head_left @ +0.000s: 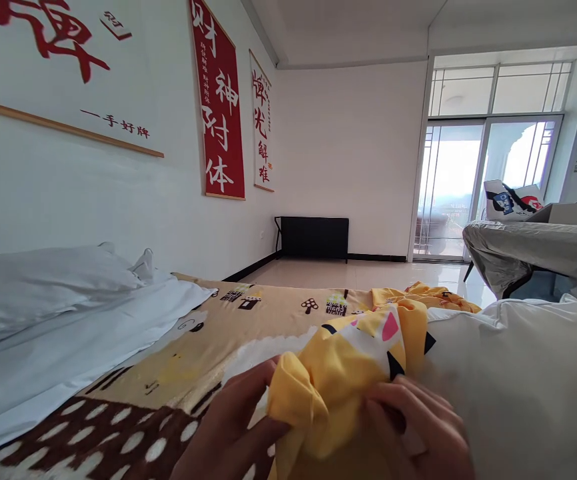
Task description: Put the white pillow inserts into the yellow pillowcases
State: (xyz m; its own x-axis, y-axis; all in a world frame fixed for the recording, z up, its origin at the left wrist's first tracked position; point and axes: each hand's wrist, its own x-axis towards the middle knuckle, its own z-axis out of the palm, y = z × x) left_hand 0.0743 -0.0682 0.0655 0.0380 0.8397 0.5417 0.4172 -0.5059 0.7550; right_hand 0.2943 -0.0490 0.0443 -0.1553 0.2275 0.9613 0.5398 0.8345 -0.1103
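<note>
A yellow pillowcase (pixel 338 373) with a white, pink and black print is bunched up between my two hands. My left hand (pixel 238 420) pinches its folded left end between thumb and fingers. On the other side, my right hand (pixel 418 427) has its fingers closed on the lower right part of the fabric. A plump white pillow (pixel 528 373) lies just right of my right hand. More yellow printed fabric (pixel 428 293) rests behind the pillowcase; whether the two are joined cannot be made out. The fabric's lower part runs out of view.
Beneath everything spreads a beige and brown patterned blanket (pixel 263 313). White bedding (pixel 68 300) is heaped along the left wall. Farther off are a black folded panel (pixel 314 237) against the wall and a plastic-covered table (pixel 543 240) near the glass door (pixel 451 180).
</note>
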